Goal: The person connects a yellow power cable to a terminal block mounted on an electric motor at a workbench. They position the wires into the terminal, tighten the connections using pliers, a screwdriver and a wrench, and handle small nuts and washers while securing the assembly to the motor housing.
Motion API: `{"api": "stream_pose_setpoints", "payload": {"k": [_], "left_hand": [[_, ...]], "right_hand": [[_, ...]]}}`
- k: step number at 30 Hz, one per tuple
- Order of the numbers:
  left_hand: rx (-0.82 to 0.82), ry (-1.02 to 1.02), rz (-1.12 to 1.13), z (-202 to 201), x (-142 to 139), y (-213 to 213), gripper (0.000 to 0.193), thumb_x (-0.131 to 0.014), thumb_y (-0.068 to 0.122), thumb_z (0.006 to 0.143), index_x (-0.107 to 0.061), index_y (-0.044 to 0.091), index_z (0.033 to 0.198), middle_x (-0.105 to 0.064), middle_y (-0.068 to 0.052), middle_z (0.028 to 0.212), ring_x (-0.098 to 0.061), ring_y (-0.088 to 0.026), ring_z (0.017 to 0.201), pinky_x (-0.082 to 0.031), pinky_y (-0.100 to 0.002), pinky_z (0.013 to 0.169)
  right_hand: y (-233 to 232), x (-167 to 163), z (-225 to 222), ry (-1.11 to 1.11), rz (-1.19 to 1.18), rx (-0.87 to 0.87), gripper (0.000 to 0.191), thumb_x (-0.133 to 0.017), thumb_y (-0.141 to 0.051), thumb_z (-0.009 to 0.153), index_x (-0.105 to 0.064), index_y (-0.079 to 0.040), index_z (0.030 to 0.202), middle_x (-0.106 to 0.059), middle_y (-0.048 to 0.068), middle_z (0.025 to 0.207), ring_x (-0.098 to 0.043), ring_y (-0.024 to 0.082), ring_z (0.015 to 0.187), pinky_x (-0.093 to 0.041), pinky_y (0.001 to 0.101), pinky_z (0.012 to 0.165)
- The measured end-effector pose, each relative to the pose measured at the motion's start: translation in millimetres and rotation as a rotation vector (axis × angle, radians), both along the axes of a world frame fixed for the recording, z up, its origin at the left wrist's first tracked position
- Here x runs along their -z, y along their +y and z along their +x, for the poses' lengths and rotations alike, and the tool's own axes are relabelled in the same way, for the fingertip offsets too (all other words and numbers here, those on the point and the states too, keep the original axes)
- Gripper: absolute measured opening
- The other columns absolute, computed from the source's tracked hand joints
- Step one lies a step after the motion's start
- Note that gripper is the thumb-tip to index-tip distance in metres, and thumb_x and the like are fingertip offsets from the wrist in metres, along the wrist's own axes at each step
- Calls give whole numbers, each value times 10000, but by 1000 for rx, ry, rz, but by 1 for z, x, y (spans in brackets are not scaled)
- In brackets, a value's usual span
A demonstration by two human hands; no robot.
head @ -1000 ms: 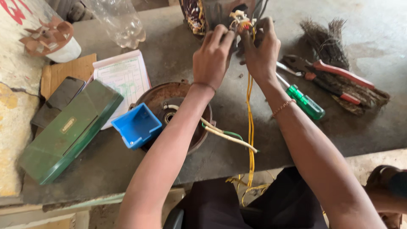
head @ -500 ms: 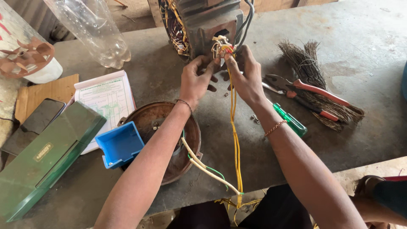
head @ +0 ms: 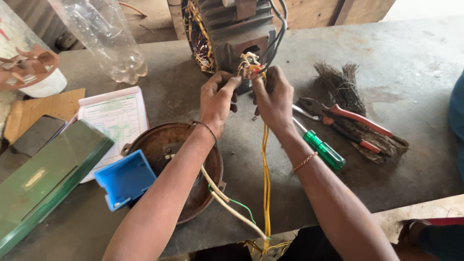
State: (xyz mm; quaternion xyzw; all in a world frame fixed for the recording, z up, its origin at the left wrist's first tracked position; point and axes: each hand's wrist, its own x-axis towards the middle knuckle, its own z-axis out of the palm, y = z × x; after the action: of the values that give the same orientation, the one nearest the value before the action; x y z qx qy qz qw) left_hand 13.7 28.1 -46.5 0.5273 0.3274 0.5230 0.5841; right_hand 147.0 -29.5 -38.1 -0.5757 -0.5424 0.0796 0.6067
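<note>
Both hands are raised to the terminal opening of the motor (head: 232, 29), which stands at the back of the bench (head: 415, 63). The left hand (head: 217, 101) is closed narrow, fingertips pinching the bundle of wire ends (head: 249, 65) just in front of the opening. The right hand (head: 275, 101) is likewise closed on the same bundle from the other side, thumb and forefinger pinched; the 2 hands almost touch.

Status, as judged: the joint at the leads is in hand and not finished. The wire ends are bare and bunched, with no tape or sleeve visible over them. The yellow wires (head: 265, 183) hang loose from the bundle, down past the bench edge. A white cable (head: 227, 205) lies across the end cover (head: 164, 145), which is off the motor and lies dish-up on the bench, so the motor is not closed up (copper windings show at its open left face).

Tools lie unused: pliers (head: 348, 118) with red grips and a green screwdriver (head: 324, 150), both just right of the right hand. A brush (head: 343, 87) lies under the pliers.

Other items: a blue box (head: 123, 179) against the cover, a green case (head: 43, 179), a paper sheet (head: 113, 116), and a clear bottle (head: 106, 38). Whether any strands are already twisted together cannot be told.
</note>
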Motion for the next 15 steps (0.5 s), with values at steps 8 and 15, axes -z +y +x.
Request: {"api": "stream_pose_setpoints", "payload": {"k": [8, 15], "left_hand": [[-349, 19, 229, 15, 0, 2, 117, -730, 122, 906, -678, 41, 840, -649, 54, 725, -547, -23, 648, -463, -247, 568], [-365, 135, 395, 8, -4, 0, 113, -741, 145, 943, -718, 38, 912, -703, 34, 762, -595, -15, 662, -500, -230, 605]], "right_hand": [[-3, -4, 5, -87, -16, 50, 269, -693, -249, 987, -631, 11, 962, -620, 51, 661, -597, 101, 554, -467, 309, 525], [-7, -11, 4, 67, -155, -29, 269, -687, -255, 963, -611, 3, 967, -621, 38, 637, -576, 90, 472, -445, 303, 409]]}}
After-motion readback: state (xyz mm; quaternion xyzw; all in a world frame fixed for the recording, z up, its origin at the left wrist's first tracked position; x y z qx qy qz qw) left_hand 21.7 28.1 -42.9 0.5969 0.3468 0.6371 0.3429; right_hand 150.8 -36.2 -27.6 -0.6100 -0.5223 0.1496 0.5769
